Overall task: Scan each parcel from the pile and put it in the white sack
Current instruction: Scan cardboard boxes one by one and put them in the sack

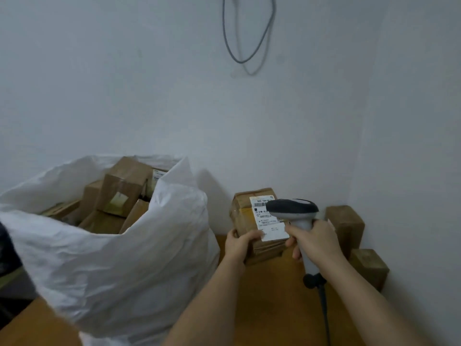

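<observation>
My left hand grips the lower left corner of a brown cardboard parcel with a white shipping label, held up above the table. My right hand grips the handle of a grey and black barcode scanner. The scanner's head sits right in front of the label and hides part of it. The big white sack stands open to the left, with several brown parcels inside it.
Two more brown parcels lie against the wall on the right of the wooden table. The scanner's black cable runs down toward me. A grey cable loop hangs on the white wall above.
</observation>
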